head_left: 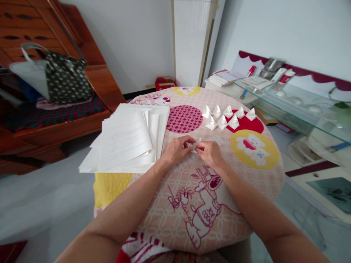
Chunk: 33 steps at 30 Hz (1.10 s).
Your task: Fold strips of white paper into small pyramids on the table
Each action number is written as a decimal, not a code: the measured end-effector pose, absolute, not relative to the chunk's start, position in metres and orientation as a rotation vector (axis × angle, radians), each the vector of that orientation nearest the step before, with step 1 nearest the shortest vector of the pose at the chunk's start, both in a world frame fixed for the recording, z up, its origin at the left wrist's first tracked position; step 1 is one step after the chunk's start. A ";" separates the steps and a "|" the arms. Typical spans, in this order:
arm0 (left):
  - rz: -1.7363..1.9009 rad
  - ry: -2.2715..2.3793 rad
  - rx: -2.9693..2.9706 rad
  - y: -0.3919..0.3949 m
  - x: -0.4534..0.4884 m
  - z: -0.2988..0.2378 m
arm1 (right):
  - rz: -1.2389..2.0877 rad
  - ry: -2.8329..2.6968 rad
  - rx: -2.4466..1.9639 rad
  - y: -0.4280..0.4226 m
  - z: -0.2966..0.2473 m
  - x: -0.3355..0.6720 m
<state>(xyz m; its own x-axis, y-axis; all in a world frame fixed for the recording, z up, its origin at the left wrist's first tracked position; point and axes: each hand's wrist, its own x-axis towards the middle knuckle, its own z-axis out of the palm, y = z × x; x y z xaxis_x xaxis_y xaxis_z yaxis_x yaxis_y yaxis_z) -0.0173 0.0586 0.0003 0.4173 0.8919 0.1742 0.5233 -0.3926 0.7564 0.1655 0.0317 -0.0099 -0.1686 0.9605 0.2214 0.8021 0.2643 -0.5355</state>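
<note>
At the middle of the desk (pixel 175 204), just above its cartoon-printed cloth, a small piece of white paper (pixel 195 145) is pinched between both hands. The left hand (pixel 178 149) and the right hand (pixel 210 152) each close thumb and fingertips on one end of it, knuckles nearly touching. It looks very light and thin, likely to crease or tear easily, so it is best held by its edges with the fingertips only. Left of the hands a fanned stack of white sheets (pixel 128 142) overhangs the desk's rim. Beyond them lies a cluster of folded paper triangles (pixel 227 117). A glass shelf (pixel 301 109) stands to the right, and a wooden bench (pixel 82 120) with a bag (pixel 65 78) to the far left.
</note>
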 end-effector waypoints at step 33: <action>0.762 1.179 1.990 0.065 -0.022 -0.008 | 0.449 -2.071 -1.321 0.036 -0.018 0.167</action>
<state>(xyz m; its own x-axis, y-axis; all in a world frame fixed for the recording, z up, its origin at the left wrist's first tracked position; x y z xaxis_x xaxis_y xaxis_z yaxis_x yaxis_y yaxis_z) -0.0222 0.0647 -0.0083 0.4151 0.8996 0.1359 0.4937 -0.3482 0.7968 0.1671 0.0363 -0.0185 -0.2961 0.8973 0.3274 0.6813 0.4386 -0.5861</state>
